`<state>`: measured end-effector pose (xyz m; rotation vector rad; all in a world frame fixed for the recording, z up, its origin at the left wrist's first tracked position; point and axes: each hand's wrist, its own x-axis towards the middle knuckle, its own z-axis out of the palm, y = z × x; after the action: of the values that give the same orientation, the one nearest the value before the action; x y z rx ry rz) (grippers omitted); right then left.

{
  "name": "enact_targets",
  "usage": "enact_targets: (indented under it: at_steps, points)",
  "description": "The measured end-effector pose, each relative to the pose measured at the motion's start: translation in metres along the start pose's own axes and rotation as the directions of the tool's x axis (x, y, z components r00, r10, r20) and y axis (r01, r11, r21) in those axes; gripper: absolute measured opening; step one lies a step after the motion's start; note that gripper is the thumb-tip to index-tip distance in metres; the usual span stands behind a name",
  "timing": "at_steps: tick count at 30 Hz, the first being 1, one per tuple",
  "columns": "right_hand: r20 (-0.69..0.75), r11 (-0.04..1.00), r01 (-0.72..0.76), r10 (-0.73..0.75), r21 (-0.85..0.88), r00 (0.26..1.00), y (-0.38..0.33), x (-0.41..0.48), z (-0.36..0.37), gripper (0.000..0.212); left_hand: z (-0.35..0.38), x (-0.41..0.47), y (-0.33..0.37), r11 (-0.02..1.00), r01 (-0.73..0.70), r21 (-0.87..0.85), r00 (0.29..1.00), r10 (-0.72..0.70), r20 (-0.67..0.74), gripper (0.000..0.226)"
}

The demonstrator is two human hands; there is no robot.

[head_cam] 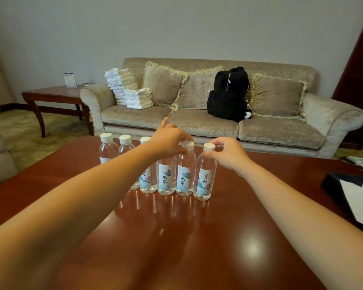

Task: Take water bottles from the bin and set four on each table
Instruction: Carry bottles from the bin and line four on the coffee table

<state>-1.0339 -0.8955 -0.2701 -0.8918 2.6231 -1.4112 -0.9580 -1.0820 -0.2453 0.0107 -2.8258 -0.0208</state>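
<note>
Row of water bottles (148, 181) stands upright near the tabletop's (249, 210) far edge. Right hand (228, 155) pinches the cap of the rightmost bottle (204, 178). Left hand (169, 141) curls at the neck of the neighbour bottle (184, 174), hands near each other.

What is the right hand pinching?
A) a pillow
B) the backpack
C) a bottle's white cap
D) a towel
C: the right hand pinches the white cap of the bottle at the right end of the row on the table.
</note>
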Motion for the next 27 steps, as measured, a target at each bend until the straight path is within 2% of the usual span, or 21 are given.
enact_targets:
  at_steps: [6,13,17,19,21,24,27]
  points:
    - [-0.014,0.999,-0.01,0.009,-0.034,1.0,-0.002,0.005,0.005,0.025,0.002,-0.001,-0.004,0.999,0.018,-0.039,1.0,-0.019,-0.01,0.048]
    - [-0.028,1.0,0.012,-0.011,0.022,1.0,0.003,0.003,0.005,0.022,0.01,-0.003,-0.005,0.992,0.067,-0.107,0.997,-0.072,-0.035,0.047]
    - [-0.01,0.996,0.003,-0.002,0.085,1.0,0.007,-0.007,0.008,0.057,0.016,-0.014,0.002,0.989,0.133,-0.067,0.99,-0.136,-0.042,0.063]
    - [0.001,0.994,0.009,-0.009,0.109,1.0,0.01,-0.016,0.011,0.066,0.021,-0.023,0.007,0.988,0.14,-0.063,0.987,-0.144,-0.066,0.067]
    - [-0.021,0.997,0.043,-0.042,0.061,0.999,0.015,-0.029,0.016,0.073,0.027,-0.035,0.014,0.982,0.158,-0.1,0.978,-0.17,-0.123,0.068]
    - [-0.081,0.981,0.127,-0.14,-0.148,0.987,0.024,-0.057,0.027,0.078,0.041,-0.061,0.024,0.975,0.144,-0.168,0.956,-0.181,-0.23,0.068]
    - [-0.097,0.948,0.175,-0.207,-0.265,0.973,0.036,-0.089,0.043,0.078,0.066,-0.094,0.033,0.969,0.127,-0.211,0.942,-0.184,-0.28,0.071]
